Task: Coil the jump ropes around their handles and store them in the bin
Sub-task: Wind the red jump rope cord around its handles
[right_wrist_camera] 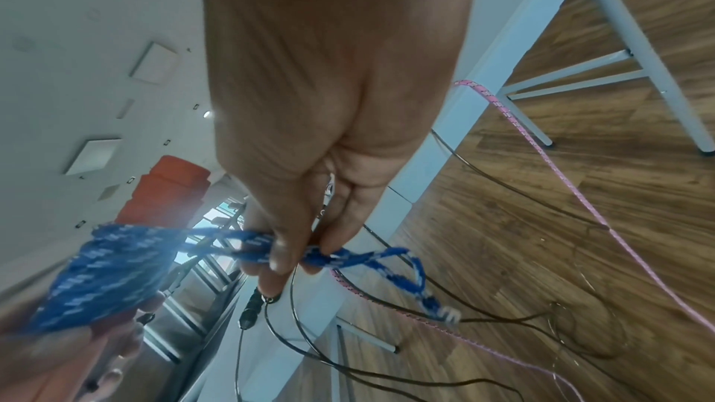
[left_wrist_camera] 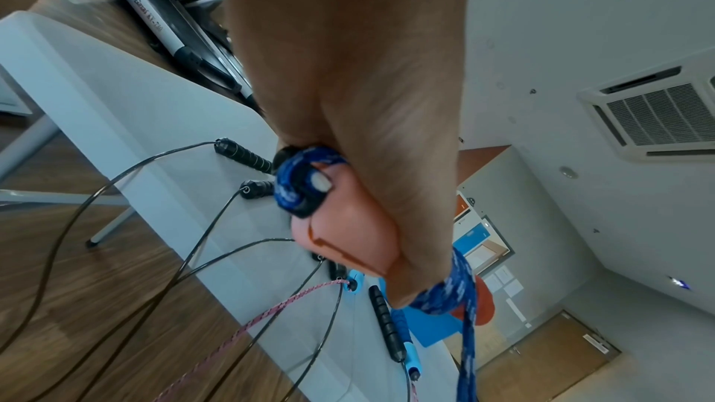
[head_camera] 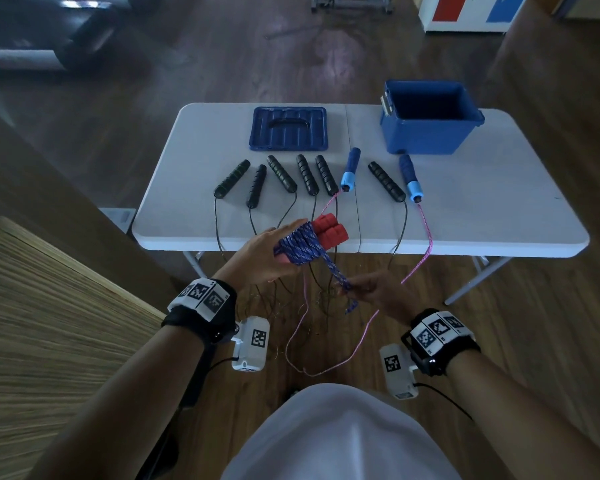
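My left hand [head_camera: 260, 258] grips a pair of red handles [head_camera: 329, 230] with blue patterned rope [head_camera: 300, 245] coiled around them, held in front of the table's near edge. The handles' butt ends [left_wrist_camera: 348, 237] show in the left wrist view. My right hand [head_camera: 371, 289] pinches the last loop of that blue rope [right_wrist_camera: 348, 256], which runs up to the coil; its short end [head_camera: 351, 308] dangles below. The open blue bin [head_camera: 428, 116] stands at the table's far right.
On the white table [head_camera: 465, 220] lie several black handles [head_camera: 281, 173] and two blue handles [head_camera: 350, 169] with a pink rope [head_camera: 426, 237]; their cords hang over the front edge onto the wooden floor. The bin's lid [head_camera: 288, 128] lies at the back centre.
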